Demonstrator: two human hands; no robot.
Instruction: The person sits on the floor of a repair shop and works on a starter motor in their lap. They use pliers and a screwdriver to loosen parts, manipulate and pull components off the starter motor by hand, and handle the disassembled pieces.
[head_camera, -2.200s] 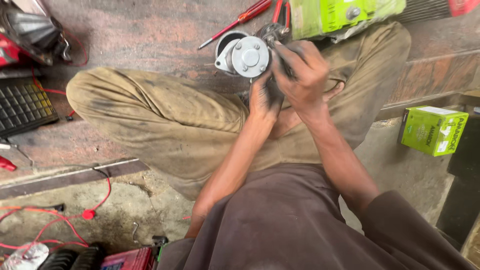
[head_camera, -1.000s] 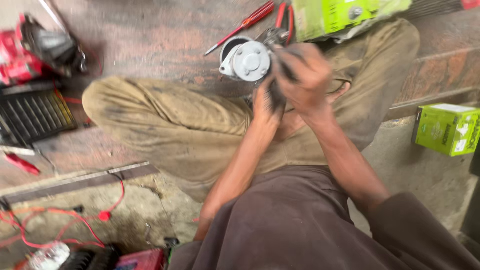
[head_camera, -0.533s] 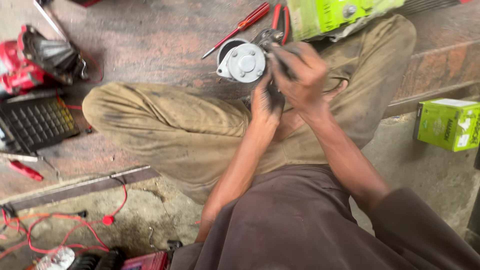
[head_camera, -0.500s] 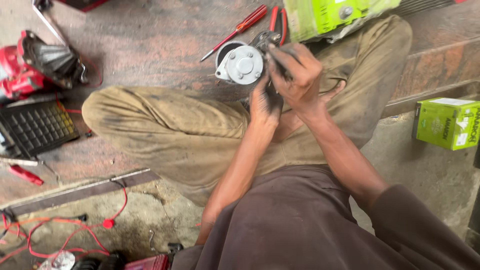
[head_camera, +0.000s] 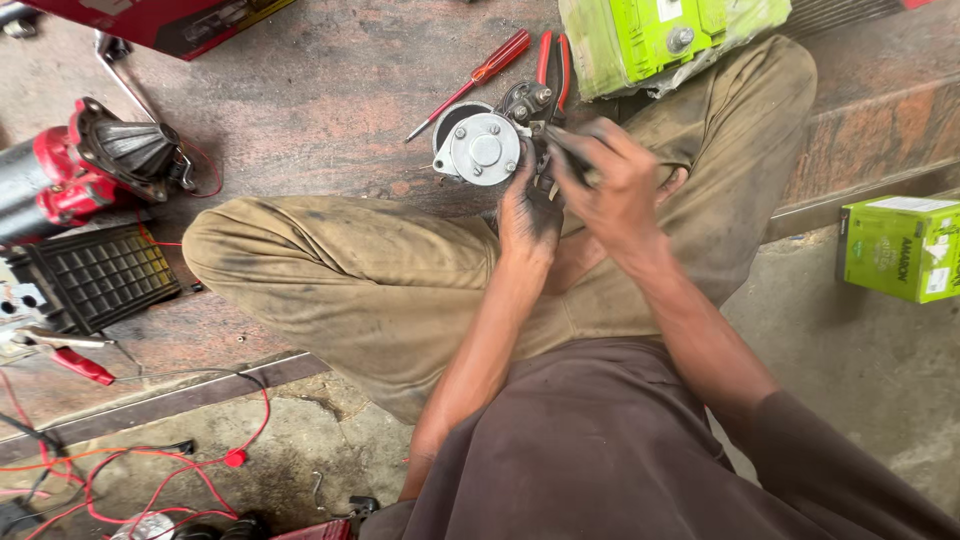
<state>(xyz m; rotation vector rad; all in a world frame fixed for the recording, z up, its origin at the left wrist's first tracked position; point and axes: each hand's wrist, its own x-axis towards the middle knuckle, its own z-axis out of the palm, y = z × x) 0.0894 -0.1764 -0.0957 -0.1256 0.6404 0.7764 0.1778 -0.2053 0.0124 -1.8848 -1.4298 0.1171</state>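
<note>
Your left hand (head_camera: 528, 205) grips the grey motor housing (head_camera: 484, 150) from below; your right hand (head_camera: 610, 185) closes around its rear part; a red screwdriver (head_camera: 470, 83) lies just beyond.

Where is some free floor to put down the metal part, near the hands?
Bare floor lies between the red motor and the red screwdriver. Around the metal part, the pliers and the green battery crowd it.
</note>
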